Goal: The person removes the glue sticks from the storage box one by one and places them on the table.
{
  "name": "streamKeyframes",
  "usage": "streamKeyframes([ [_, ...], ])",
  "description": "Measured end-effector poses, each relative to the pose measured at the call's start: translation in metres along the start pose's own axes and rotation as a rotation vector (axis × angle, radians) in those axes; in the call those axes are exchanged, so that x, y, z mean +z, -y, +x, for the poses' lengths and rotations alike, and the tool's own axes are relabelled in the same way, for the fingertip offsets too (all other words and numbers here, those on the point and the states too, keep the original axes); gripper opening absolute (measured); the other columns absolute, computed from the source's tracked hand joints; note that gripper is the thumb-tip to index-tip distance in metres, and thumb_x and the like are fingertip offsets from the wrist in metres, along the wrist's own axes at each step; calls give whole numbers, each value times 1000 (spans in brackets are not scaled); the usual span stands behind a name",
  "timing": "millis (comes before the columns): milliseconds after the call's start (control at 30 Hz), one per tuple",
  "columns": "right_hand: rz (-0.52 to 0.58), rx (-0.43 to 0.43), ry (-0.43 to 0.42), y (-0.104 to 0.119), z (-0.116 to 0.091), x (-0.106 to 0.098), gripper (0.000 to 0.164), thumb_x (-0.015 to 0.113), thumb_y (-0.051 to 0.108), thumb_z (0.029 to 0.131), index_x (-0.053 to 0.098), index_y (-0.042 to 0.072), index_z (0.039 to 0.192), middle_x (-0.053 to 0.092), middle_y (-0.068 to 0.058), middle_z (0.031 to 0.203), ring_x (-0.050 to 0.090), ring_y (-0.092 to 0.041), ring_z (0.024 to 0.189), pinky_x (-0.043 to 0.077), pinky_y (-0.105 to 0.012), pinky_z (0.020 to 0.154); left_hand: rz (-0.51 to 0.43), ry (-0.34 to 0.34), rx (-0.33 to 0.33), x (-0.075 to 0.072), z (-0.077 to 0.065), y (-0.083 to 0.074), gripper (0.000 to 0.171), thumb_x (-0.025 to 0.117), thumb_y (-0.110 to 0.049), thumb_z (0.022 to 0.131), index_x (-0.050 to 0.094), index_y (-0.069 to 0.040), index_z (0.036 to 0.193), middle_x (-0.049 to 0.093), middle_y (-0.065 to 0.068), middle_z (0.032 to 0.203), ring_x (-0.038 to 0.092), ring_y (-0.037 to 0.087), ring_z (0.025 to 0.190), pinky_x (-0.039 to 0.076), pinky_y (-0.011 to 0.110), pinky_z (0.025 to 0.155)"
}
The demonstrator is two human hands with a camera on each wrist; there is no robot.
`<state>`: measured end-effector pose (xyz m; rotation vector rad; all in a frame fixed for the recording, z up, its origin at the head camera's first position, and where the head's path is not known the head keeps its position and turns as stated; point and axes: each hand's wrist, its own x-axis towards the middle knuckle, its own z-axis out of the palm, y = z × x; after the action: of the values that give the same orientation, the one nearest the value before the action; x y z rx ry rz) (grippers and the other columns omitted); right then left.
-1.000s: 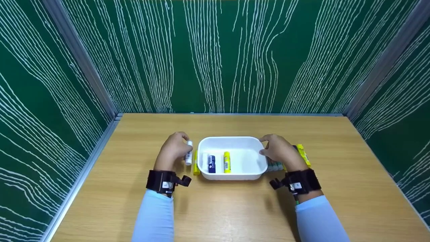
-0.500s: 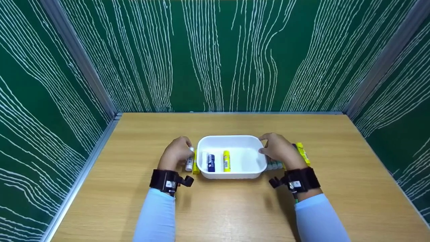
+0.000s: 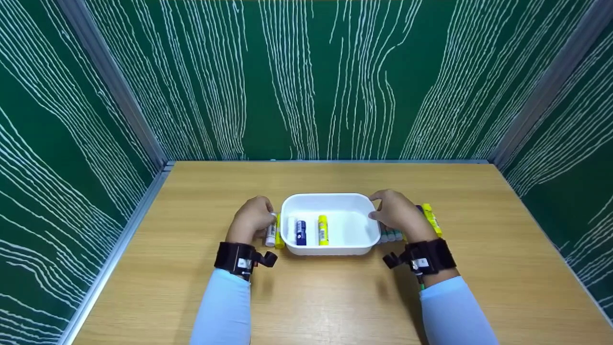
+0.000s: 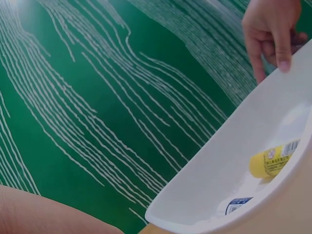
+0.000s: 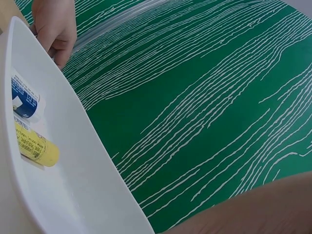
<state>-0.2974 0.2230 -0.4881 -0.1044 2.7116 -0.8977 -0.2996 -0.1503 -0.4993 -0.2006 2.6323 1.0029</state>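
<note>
In the head view my left hand (image 3: 251,219) pinches the upper end of a white glue stick (image 3: 270,235), which lies on the table against a yellow glue stick (image 3: 279,235) beside the bin's left wall. My right hand (image 3: 397,214) grips the right rim of the white plastic bin (image 3: 335,250), its thumb and a finger at the edge. Inside the bin lie a dark blue and white glue stick (image 3: 300,233) and a yellow glue stick (image 3: 323,231). The left wrist view shows the right hand (image 4: 274,36) at the rim; its curled fingers are partly hidden.
Several grey-green capped sticks (image 3: 392,235) lie by the bin's right side, partly under my right hand. A yellow stick (image 3: 432,220) lies beyond that hand, beside a dark one. Green walls (image 3: 330,81) with white lines enclose the wooden table (image 3: 325,297).
My left hand has moved right and slightly nearer with the white glue stick, bringing it down beside the yellow one. The right hand and bin have barely moved.
</note>
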Motion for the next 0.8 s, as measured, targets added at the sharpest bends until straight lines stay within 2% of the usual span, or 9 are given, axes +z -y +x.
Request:
streamKeyframes([
  [167, 0, 24, 13, 2, 1, -1, 56, 79, 10, 107, 61, 1, 160, 76, -18, 104, 70, -24, 76, 57, -30, 63, -31, 13, -23, 1, 3, 2, 25, 65, -8, 109, 72, -2, 133, 74, 17, 114, 62, 20, 68, 51, 30, 55],
  [333, 0, 35, 20, 2, 0, -2, 56, 79, 10, 107, 61, 1, 160, 76, -20, 107, 71, -26, 79, 59, -32, 65, -49, 29, -41, 2, 3, 2, 31, 64, -12, 112, 69, -1, 141, 75, 18, 113, 61, 19, 65, 51, 30, 54],
  [567, 4, 35, 20, 2, -1, -3, 56, 79, 10, 107, 61, 1, 160, 74, -20, 107, 70, -25, 78, 58, -31, 65, -2, -23, -48, -2, 0, -2, 44, 64, -13, 113, 63, -2, 156, 71, 18, 134, 66, 22, 75, 52, 30, 58],
  [667, 5, 26, 22, 2, -1, -3, 56, 79, 10, 107, 61, -1, 160, 74, -20, 106, 69, -25, 77, 58, -31, 64, 23, -71, -51, -4, -2, -6, 44, 64, -17, 114, 63, -5, 156, 71, 17, 141, 69, 26, 85, 55, 33, 66],
  [800, -9, 16, 10, 1, 0, -1, 55, 79, 10, 107, 62, -1, 158, 74, -18, 104, 69, -24, 77, 57, -30, 64, 89, -152, 9, -6, -6, -15, 43, 64, -25, 115, 66, -5, 154, 72, 17, 147, 73, 32, 110, 62, 44, 93],
])
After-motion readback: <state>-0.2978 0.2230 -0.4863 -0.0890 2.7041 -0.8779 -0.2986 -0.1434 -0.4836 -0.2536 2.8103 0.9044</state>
